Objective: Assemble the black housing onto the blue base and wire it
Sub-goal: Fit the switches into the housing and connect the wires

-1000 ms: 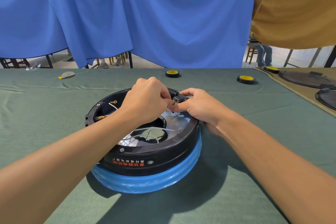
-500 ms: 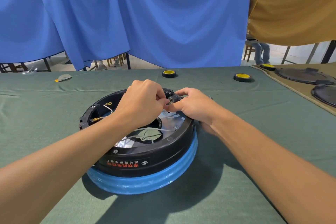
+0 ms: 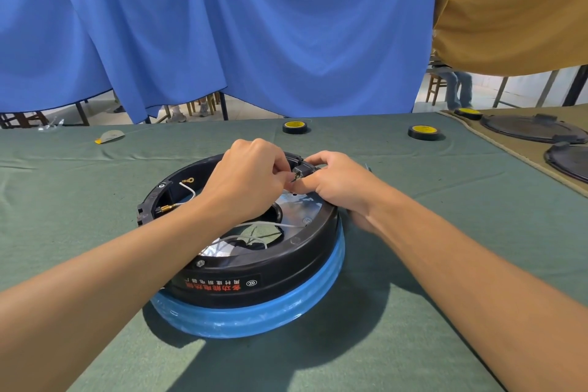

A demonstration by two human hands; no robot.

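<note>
Nearest on the table (image 3: pixel 95 264): blue base (image 3: pixel 254 318) carrying seated black housing (image 3: pixel 254 274), rigid, steady. Farther back, left hand (image 3: pixel 251 181) and right hand (image 3: pixel 337 184), each grip pinching the small connector (image 3: pixel 300 170) at the far rim. Thin white wire (image 3: pixel 191 189): limp, probably delicate; best held by the terminal.

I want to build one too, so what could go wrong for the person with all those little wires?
1. Both hands, left hand and right hand, pinch at the small black connector on the black housing; a fingertip could slip or get nipped.
2. The loose white wire with its ring terminal lies free and might snag under the left forearm.
3. Pushing hard could shift the housing on the blue base.
</note>
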